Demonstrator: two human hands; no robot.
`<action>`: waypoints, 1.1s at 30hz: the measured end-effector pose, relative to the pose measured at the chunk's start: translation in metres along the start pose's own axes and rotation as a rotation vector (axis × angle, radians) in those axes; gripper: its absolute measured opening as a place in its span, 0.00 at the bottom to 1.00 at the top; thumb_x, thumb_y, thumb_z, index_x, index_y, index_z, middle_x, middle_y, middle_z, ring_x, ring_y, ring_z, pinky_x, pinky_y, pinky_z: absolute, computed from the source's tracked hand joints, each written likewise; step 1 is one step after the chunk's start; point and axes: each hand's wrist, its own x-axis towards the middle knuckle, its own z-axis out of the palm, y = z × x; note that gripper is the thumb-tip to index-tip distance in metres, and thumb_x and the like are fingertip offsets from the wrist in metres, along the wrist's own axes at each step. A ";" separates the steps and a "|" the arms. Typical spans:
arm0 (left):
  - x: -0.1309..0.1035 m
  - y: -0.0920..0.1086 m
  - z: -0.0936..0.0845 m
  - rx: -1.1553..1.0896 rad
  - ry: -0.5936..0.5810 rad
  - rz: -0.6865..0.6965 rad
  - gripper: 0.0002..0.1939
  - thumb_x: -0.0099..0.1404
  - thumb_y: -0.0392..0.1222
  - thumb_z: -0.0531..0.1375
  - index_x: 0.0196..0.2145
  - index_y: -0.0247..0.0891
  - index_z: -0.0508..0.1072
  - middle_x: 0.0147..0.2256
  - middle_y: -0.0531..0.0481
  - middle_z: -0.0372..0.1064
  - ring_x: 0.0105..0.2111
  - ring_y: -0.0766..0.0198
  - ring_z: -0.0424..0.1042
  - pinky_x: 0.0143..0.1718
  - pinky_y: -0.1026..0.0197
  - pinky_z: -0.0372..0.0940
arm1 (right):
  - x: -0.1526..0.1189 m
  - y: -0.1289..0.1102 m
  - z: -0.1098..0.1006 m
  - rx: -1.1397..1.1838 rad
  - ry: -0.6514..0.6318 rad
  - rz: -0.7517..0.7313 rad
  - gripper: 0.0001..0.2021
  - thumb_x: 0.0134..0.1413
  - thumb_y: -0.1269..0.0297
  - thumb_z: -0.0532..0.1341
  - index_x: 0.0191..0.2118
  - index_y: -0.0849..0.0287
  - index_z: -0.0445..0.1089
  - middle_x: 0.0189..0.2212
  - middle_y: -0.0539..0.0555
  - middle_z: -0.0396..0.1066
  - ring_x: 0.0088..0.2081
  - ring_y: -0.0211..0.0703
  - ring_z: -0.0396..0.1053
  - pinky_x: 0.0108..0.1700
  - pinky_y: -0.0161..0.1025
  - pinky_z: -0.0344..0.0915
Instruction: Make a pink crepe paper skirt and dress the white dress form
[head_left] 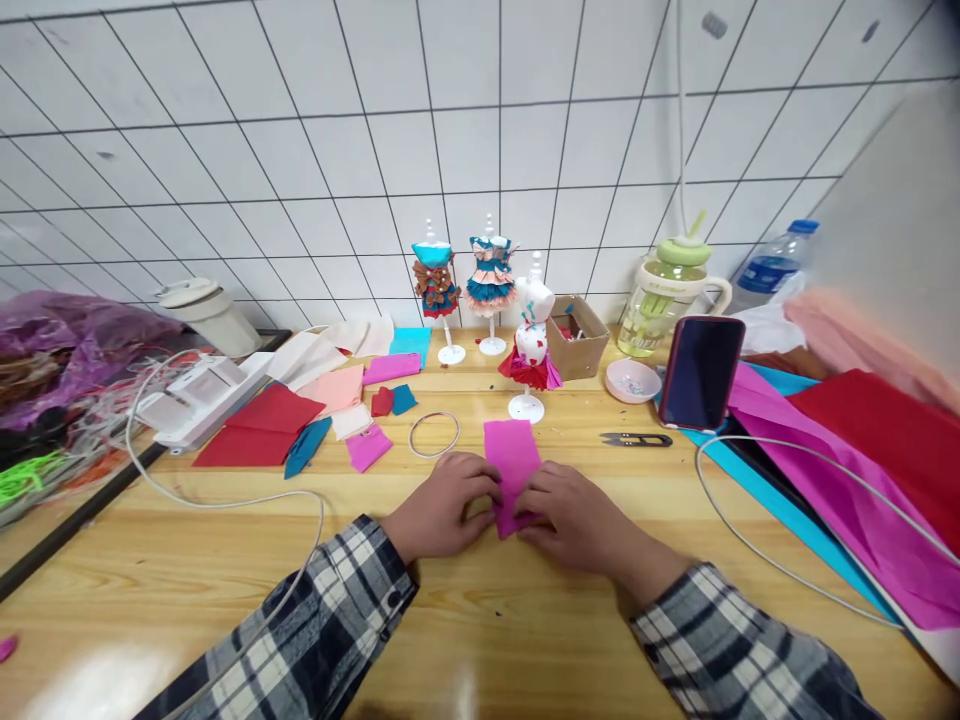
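1. your left hand (444,508) and right hand (571,520) pinch the near end of the pink paper (512,470), pressing it flat on the desk (225,590) so it holds steady.
2. bare wood lies nearest you; a white cable (247,500) curves left.
3. beyond, a ring (433,434), snips (636,439) and doll stands (525,345) crowd the far side.

The table (525,640) is pale wood with a glossy varnish that catches the light. The pink strip (512,470) under the left hand (442,510) and right hand (577,520) looks like thin, matt cloth or paper. The sleeves (337,610) are soft checked cloth. The wall (300,130) is smooth, slightly shiny white tile. The phone (701,372) has a glossy dark screen, and the snips (636,439) look like dull metal.
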 end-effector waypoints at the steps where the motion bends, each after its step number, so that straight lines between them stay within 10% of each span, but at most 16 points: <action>1: 0.000 0.001 -0.002 -0.005 -0.007 -0.003 0.11 0.58 0.37 0.61 0.41 0.43 0.72 0.47 0.50 0.68 0.49 0.57 0.65 0.54 0.52 0.54 | 0.000 0.002 0.000 -0.013 0.000 0.002 0.06 0.53 0.68 0.64 0.38 0.54 0.74 0.36 0.51 0.72 0.42 0.45 0.65 0.45 0.42 0.58; 12: 0.000 0.004 -0.003 0.019 -0.005 -0.049 0.12 0.54 0.37 0.61 0.38 0.42 0.70 0.45 0.51 0.69 0.48 0.56 0.64 0.55 0.50 0.50 | 0.000 0.006 -0.002 0.007 0.012 0.032 0.09 0.51 0.63 0.67 0.39 0.54 0.75 0.37 0.53 0.72 0.41 0.45 0.65 0.44 0.41 0.60; 17: -0.005 0.002 0.001 0.039 0.022 -0.034 0.27 0.51 0.35 0.61 0.50 0.45 0.69 0.52 0.49 0.66 0.53 0.53 0.61 0.57 0.49 0.50 | 0.001 0.009 0.004 0.044 0.129 0.062 0.06 0.55 0.69 0.60 0.36 0.56 0.74 0.33 0.53 0.73 0.37 0.43 0.66 0.42 0.41 0.60; 21: -0.006 -0.002 0.008 0.034 0.205 -0.082 0.14 0.59 0.46 0.63 0.43 0.46 0.74 0.56 0.49 0.63 0.56 0.51 0.59 0.58 0.46 0.49 | 0.001 0.008 0.006 0.346 0.241 0.182 0.05 0.55 0.66 0.59 0.33 0.58 0.72 0.31 0.52 0.72 0.33 0.41 0.66 0.37 0.38 0.61; 28: -0.005 0.001 0.004 -0.199 0.264 -0.190 0.12 0.65 0.48 0.56 0.32 0.39 0.73 0.32 0.51 0.75 0.35 0.62 0.71 0.53 0.51 0.57 | 0.003 0.005 0.011 0.844 0.353 0.250 0.22 0.58 0.46 0.54 0.43 0.60 0.71 0.35 0.56 0.72 0.37 0.44 0.69 0.38 0.40 0.64; 33: -0.007 0.012 0.003 -0.175 0.147 -0.149 0.11 0.64 0.49 0.57 0.33 0.40 0.73 0.32 0.54 0.75 0.34 0.63 0.70 0.56 0.50 0.54 | 0.003 0.000 0.014 0.896 0.364 0.337 0.25 0.49 0.53 0.64 0.52 0.57 0.66 0.32 0.51 0.69 0.32 0.39 0.67 0.34 0.37 0.64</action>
